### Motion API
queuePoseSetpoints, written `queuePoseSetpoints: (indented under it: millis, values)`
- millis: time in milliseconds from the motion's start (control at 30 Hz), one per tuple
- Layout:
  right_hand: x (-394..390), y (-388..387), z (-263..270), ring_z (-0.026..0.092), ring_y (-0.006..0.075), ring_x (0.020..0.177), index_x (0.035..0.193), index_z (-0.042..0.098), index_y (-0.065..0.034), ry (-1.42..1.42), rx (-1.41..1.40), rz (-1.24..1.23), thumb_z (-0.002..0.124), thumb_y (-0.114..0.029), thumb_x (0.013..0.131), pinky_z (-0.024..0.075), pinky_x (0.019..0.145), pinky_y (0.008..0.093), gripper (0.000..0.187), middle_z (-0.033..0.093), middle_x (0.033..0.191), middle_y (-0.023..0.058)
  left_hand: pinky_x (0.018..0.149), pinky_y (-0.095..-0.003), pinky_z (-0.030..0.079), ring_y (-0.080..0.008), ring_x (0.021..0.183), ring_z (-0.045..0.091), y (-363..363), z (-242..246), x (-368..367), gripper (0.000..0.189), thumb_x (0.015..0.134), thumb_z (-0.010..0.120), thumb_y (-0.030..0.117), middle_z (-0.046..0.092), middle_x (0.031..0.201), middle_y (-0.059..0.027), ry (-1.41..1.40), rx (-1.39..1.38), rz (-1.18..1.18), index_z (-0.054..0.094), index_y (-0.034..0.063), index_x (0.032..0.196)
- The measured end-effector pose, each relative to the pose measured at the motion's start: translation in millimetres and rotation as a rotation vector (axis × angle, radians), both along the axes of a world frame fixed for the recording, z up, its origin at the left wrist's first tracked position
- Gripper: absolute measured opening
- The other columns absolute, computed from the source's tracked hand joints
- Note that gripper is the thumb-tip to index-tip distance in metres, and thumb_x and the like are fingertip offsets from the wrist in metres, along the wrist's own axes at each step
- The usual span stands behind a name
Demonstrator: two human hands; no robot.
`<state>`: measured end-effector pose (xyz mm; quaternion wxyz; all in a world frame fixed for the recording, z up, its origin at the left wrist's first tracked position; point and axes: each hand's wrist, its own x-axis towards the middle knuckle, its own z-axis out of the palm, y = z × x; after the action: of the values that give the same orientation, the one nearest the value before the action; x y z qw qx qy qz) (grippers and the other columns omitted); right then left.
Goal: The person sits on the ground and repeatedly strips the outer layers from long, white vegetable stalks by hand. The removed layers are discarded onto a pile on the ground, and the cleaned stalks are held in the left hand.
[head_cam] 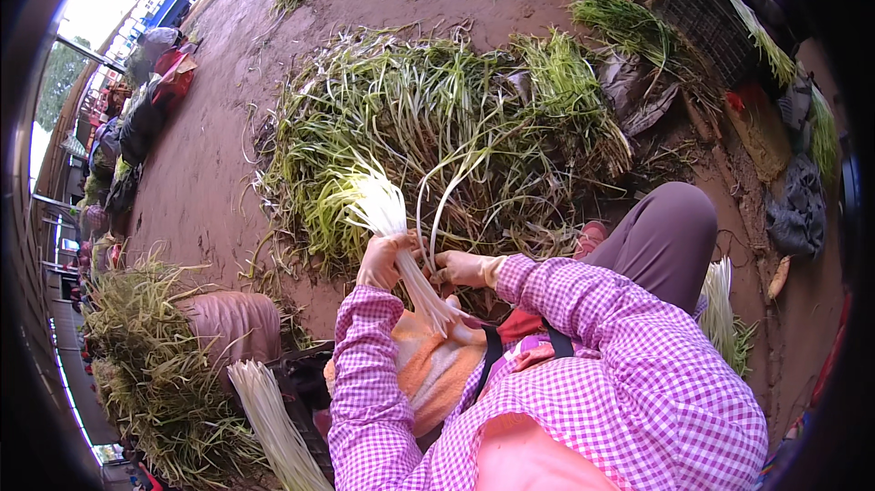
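My left hand (384, 261) is closed around a bunch of white chive-like stalks (425, 294), its pale yellow-green leaf ends fanned out beyond my fist. The root ends point down towards the striped orange towel (437, 371) on my lap. Close beside it, my right hand (466, 268) grips a few long pale strands (437, 221) that arch up over the pile. Its fingertips are partly hidden, and a thin glove cuff shows at that wrist. Before me lies a large heap of loose green stalks and leaves (410, 108) on the ground.
At the left, a pale bundle of trimmed stalks (273, 416) lies beside more greens (157, 381). Another pale bundle (716, 293) is behind my right knee (656, 238). A dark plastic crate (711, 29) stands at the upper right, near a dark crumpled bag (796, 207). Brown muddy ground (198, 142) surrounds the heap.
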<state>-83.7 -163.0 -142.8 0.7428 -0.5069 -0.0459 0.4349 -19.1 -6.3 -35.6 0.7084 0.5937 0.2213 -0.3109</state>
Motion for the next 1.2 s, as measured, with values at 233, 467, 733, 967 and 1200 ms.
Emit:
queuePoseSetpoints:
  millis: [233,467,733,967,1200]
  values:
    - [0,11,-14,0.068,0.0223,0.079,0.128,0.057,-0.0045,-0.103,0.004,0.187,0.063,-0.011,0.087,0.0570,0.069,0.0353,0.042,0.069,0.098,0.0103,0.057,-0.0345,0.055,-0.0243,0.059,0.065,-17,5,-11,0.017,0.077,0.058,-0.004,0.067,0.071,-0.0162,-0.030,0.165,-0.216,0.067,-0.0115,0.089]
    - [40,-91,-51,0.067,0.0165,0.074,0.125,0.056,-0.0090,0.468,0.075,-0.738,0.059,-0.042,0.095,0.0586,0.068,0.0343,0.045,0.070,0.099,0.0076,0.046,-0.0299,0.051,-0.0169,0.048,0.057,-14,35,-9,0.016,0.074,0.054,-0.006,0.065,0.072,-0.0148,-0.089,0.222,-0.150,0.065,-0.0112,0.084]
    - [83,-75,-56,0.052,0.0127,0.056,0.106,0.065,-0.0108,0.545,0.141,-0.952,0.064,-0.058,0.086,0.0516,0.055,0.0333,0.052,0.063,0.077,-0.0003,0.044,-0.0262,0.047,-0.0148,0.046,0.056,-10,65,-14,0.022,0.070,0.064,-0.004,0.066,0.072,-0.0115,-0.119,0.285,-0.235,0.063,-0.0066,0.092]
    - [88,-130,-86,0.055,0.0066,0.056,0.101,0.073,-0.0126,0.527,0.122,-1.174,0.063,-0.025,0.094,0.0516,0.050,0.0254,0.017,0.071,0.084,-0.0014,0.044,-0.0242,0.048,-0.0134,0.046,0.058,21,75,-18,0.022,0.072,0.057,-0.002,0.069,0.071,-0.0149,-0.151,0.366,-0.191,0.063,-0.0098,0.093]
    - [90,-156,-102,0.051,0.0078,0.053,0.085,0.073,-0.0118,0.624,0.179,-1.229,0.068,-0.022,0.089,0.0472,0.045,0.0296,0.012,0.063,0.067,-0.0051,0.042,-0.0251,0.046,-0.0131,0.043,0.055,28,77,-19,0.018,0.070,0.061,0.002,0.064,0.065,-0.0107,-0.181,0.362,-0.143,0.066,-0.0086,0.083]
